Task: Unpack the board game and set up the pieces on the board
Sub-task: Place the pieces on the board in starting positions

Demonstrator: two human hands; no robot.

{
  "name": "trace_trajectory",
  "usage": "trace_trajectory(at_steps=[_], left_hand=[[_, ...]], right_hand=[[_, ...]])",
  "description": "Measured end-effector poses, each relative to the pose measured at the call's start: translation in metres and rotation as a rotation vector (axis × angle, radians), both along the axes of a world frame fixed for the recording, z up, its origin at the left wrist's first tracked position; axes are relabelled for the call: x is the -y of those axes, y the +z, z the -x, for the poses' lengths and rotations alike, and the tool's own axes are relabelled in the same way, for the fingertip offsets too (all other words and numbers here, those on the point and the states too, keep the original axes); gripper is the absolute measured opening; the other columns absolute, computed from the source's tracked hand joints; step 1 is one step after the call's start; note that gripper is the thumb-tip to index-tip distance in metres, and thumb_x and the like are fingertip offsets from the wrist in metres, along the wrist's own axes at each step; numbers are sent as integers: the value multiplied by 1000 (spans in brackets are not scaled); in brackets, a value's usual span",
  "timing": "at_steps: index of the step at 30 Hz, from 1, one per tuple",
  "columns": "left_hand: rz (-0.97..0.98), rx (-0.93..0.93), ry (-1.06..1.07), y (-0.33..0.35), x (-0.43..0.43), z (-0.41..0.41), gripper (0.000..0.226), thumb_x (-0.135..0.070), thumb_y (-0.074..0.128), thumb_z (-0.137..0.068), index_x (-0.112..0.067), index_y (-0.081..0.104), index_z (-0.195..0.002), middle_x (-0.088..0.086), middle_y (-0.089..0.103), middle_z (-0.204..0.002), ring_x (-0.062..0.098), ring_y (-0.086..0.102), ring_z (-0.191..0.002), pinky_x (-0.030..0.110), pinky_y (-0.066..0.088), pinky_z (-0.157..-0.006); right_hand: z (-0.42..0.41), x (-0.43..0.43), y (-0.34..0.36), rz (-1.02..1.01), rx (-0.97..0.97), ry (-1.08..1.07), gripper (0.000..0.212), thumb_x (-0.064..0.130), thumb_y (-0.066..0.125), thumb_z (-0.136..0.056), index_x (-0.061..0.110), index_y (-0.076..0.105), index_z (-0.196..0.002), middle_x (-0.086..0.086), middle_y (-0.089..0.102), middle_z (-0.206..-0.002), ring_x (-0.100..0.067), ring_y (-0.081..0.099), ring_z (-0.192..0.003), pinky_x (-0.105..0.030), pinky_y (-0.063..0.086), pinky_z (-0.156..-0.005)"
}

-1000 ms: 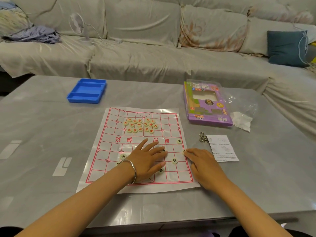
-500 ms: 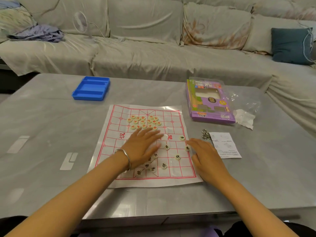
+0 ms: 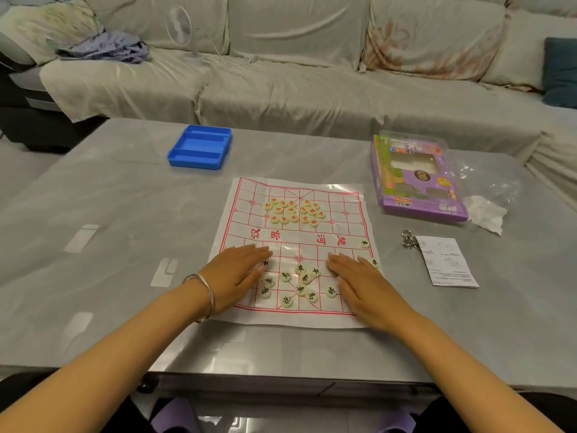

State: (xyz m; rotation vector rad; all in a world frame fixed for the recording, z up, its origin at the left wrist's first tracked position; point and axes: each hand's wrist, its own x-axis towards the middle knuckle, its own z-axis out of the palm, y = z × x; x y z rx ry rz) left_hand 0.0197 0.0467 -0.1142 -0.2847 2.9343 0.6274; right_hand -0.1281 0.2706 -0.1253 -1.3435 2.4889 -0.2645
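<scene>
A white plastic board sheet (image 3: 337, 210) with a red grid lies flat on the grey table. Several round cream pieces with red characters (image 3: 293, 210) cluster on its far half. Several cream pieces with black characters (image 3: 301, 281) lie scattered on the near half between my hands. My left hand (image 3: 237, 273) rests flat, fingers extended, on the near left part of the sheet, touching a black piece (image 3: 266, 263). My right hand (image 3: 359, 282) lies flat on the near right part. Two black pieces (image 3: 364, 243) sit by the right edge. Neither hand grips anything.
A blue plastic tray (image 3: 199, 146) stands at the back of the table. The purple game box (image 3: 415, 179) with clear wrap (image 3: 487, 198) lies at the right. A folded paper leaflet (image 3: 446, 260) and metal rings (image 3: 408, 239) lie right of the sheet. A covered sofa runs behind.
My left hand slid from the middle of the near half to the left, uncovering the black pieces. My right hand shifted a little onto the sheet's right side. The camera moved closer.
</scene>
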Motion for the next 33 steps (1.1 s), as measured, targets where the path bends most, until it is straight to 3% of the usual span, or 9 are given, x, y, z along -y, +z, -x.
trace_trajectory(at_steps=[4,9,12,16,21,25,26,30,33], left_hand=[[54,16,-88,-2,-13,3,51,-45,17,-96,-30,22,-145,-12,20,-153,9,10,-143,27,3,-116],[153,-4,-125,-3,-20,9,98,-66,-24,-62,-33,17,-146,-14,15,-154,8,3,-143,23,-11,-108],[173,-17,-96,-7,-10,12,115,-73,-37,-51,-33,16,-146,-13,14,-154,9,3,-144,24,-11,-108],[153,-46,-35,-5,-1,13,115,-75,-36,-52,-34,17,-145,-15,15,-154,8,4,-143,22,-10,-108],[145,-31,-29,-10,6,13,113,-76,-34,-54,-34,17,-145,-15,15,-153,8,3,-143,23,-9,-109],[138,-27,-12,-9,5,16,63,-58,-3,-90,-32,16,-145,-14,14,-154,8,2,-143,23,-8,-111],[135,-28,-9,-9,5,16,64,-58,-3,-90,-32,16,-145,-14,14,-154,8,2,-143,24,-7,-112],[122,-35,-2,-11,7,14,107,-78,-26,-58,-33,17,-145,-14,16,-153,9,5,-143,22,-7,-108],[86,-58,10,-8,9,12,112,-80,-28,-55,-32,20,-145,-14,18,-153,8,7,-143,22,-6,-108]], right_hand=[[-6,3,3,12,-65,-7,46,36,23,-101,31,22,-146,13,16,-155,-5,7,-143,-24,-4,-115],[-17,22,-1,74,-2,40,56,60,9,-92,43,29,-141,17,11,-155,-4,-2,-143,-27,-13,-114],[-12,31,-6,73,-29,26,51,57,11,-94,46,38,-136,17,8,-156,-6,-7,-143,-32,-15,-114],[-5,36,-2,50,-77,-15,54,56,8,-92,47,39,-135,16,5,-156,-7,-9,-143,-32,-18,-112],[-4,35,-5,21,-68,-10,64,61,-3,-83,51,24,-140,15,3,-156,-9,-12,-143,-34,-18,-113],[-2,35,-10,5,-96,0,61,60,-3,-84,52,19,-140,14,-1,-157,-10,-15,-143,-36,-19,-113],[-1,34,-11,-1,-97,6,63,61,-6,-82,52,17,-141,14,-3,-157,-10,-16,-143,-37,-19,-113],[-1,32,-9,42,-87,23,70,70,-19,-75,56,7,-138,16,-4,-156,-9,-17,-143,-39,-17,-115],[7,28,7,254,0,-111,46,58,0,-89,54,13,-133,19,10,-154,-2,-6,-142,-31,-10,-115]])
